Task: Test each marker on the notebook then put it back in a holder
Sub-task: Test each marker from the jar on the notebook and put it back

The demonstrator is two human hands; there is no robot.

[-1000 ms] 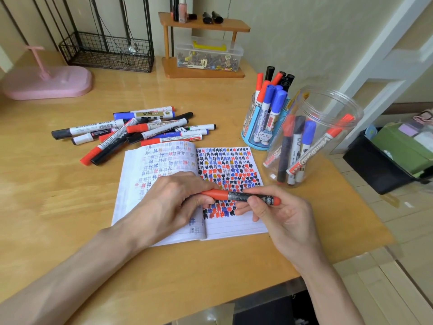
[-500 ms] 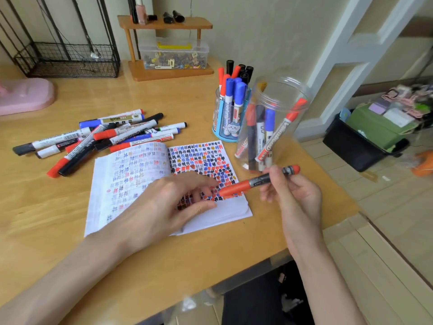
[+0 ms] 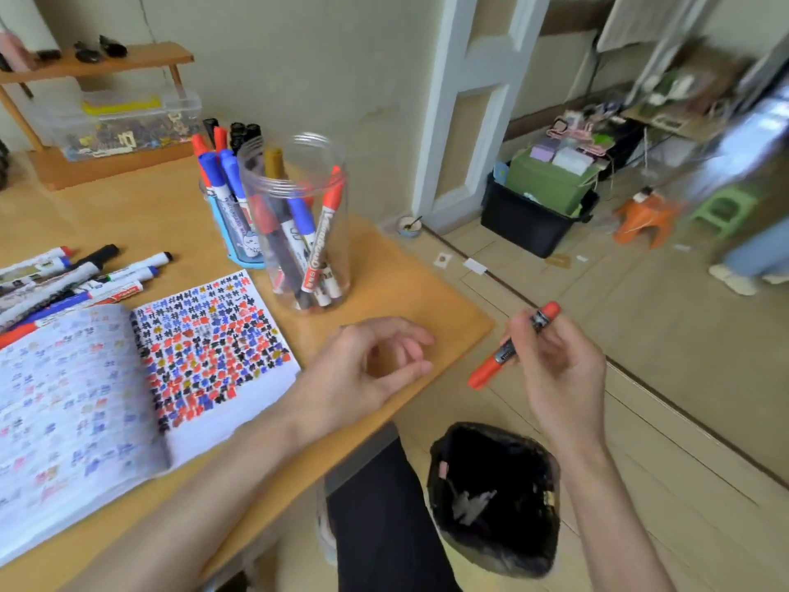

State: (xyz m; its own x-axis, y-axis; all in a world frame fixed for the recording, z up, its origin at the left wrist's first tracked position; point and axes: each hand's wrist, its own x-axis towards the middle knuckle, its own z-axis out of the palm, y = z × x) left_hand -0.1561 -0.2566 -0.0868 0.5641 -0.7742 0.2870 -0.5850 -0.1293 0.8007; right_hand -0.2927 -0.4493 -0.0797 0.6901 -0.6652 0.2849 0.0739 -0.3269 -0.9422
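Note:
My right hand (image 3: 555, 369) grips a capped red marker (image 3: 489, 371) with a black barrel, held out past the desk's right edge, above a black-lined bin (image 3: 495, 497) on the floor. My left hand (image 3: 363, 369) hovers over the desk corner with loosely curled fingers and holds nothing. The open notebook (image 3: 128, 378), covered in coloured test marks, lies to the left. Behind it stand a clear plastic jar (image 3: 299, 224) and a blue holder (image 3: 239, 232), both with markers in them. Several loose markers (image 3: 77, 275) lie at the far left.
A wooden shelf (image 3: 98, 61) with a clear box of small items (image 3: 124, 121) stands at the back left of the desk (image 3: 405, 292). On the floor to the right are a black crate (image 3: 525, 224) with boxes, an orange stool (image 3: 644, 220), a green stool (image 3: 721, 207) and a person's feet (image 3: 743, 275).
The view swung right. My right hand carried the red marker off the notebook, out past the desk edge and over the bin. My left hand let go of it and left the page.

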